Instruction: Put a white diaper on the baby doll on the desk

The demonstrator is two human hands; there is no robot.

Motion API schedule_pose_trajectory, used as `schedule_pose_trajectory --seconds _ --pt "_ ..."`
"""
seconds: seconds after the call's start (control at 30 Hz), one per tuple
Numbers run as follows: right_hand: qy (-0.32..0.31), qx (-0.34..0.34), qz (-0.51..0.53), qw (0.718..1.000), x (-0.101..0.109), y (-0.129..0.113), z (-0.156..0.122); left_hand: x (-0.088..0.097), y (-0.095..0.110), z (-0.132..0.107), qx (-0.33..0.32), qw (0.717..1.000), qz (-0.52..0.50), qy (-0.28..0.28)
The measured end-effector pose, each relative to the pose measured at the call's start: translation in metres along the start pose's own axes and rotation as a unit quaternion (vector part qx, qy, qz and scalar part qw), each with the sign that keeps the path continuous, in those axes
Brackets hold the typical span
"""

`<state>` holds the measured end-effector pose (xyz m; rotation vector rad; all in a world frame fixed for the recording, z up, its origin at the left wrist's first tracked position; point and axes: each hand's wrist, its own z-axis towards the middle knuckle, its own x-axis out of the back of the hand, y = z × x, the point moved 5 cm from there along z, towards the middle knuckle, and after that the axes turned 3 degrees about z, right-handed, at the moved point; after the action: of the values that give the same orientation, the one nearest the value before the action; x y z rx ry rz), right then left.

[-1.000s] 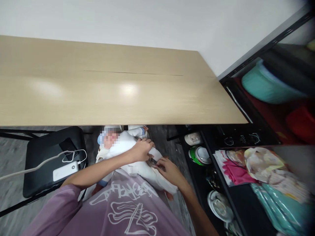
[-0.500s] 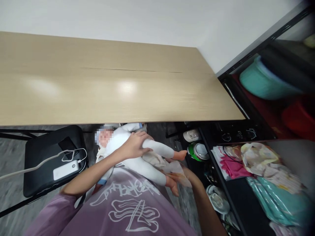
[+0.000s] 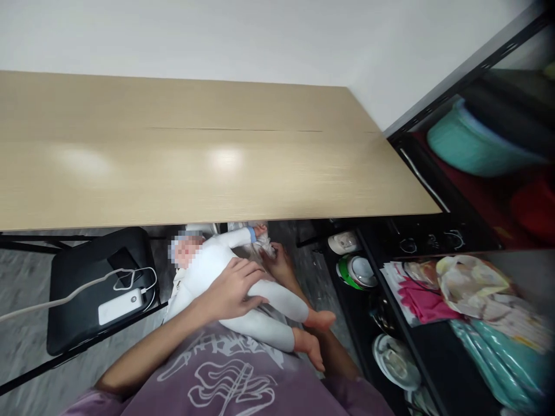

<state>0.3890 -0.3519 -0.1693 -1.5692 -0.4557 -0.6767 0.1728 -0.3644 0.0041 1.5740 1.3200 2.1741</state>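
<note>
A baby doll (image 3: 208,257) in a white suit with blue cuffs lies on its back across my lap, its head to the left and bare feet to the right. My left hand (image 3: 236,286) rests over the doll's hips, fingers stretched out and thumb apart. Beyond the doll's legs, my right hand (image 3: 280,263) reaches to a crumpled, see-through whitish plastic bag (image 3: 260,245) beside the doll's blue-cuffed arm. Its fingers are closed at the bag's edge. The legs partly cover my right forearm, and the table edge hides the far side of the bag.
A wooden table (image 3: 225,190) spans the view above my lap. On the left, a black chair (image 3: 78,289) bears a white power bank (image 3: 120,306) with a cable. To the right, a black shelf (image 3: 437,352) holds pink cloth (image 3: 427,300), plastic-wrapped teal packs and a teal basin (image 3: 477,144).
My right hand has moved up and left, from below the doll's feet to the plastic bag. The thin whitish material by the legs has gone from there. My left hand stays on the doll.
</note>
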Motion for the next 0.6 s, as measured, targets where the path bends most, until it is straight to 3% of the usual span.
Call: schedule_pose_trajectory --seconds 0.07,0.1,0.2,0.3,0.37,0.47,0.6 --pt "0.07 -0.008 -0.021 0.997 0.0 0.007 0.009 -0.005 -0.001 -0.002 0.0 1.0 0.014 0.006" --pt "0.075 0.004 -0.035 0.997 -0.003 0.008 0.013 -0.007 -0.001 -0.003 -0.001 1.0 0.018 0.008" --pt "0.023 0.043 -0.102 0.994 -0.023 0.006 0.027 -0.012 -0.004 -0.003 -0.012 1.0 0.028 0.009" --pt "-0.045 0.043 -0.144 0.988 -0.054 0.004 0.046 -0.016 -0.006 -0.002 -0.029 0.999 0.038 0.013" --pt "-0.059 0.043 -0.143 0.987 -0.068 0.002 0.06 -0.017 -0.007 -0.001 -0.036 0.998 0.041 0.016" --pt "-0.053 0.06 -0.076 0.994 -0.074 -0.004 0.079 -0.018 -0.007 -0.001 -0.036 0.998 0.046 0.018" --pt "-0.025 0.038 0.114 0.992 -0.061 -0.001 0.095 -0.018 -0.008 -0.003 -0.035 0.998 0.053 0.018"
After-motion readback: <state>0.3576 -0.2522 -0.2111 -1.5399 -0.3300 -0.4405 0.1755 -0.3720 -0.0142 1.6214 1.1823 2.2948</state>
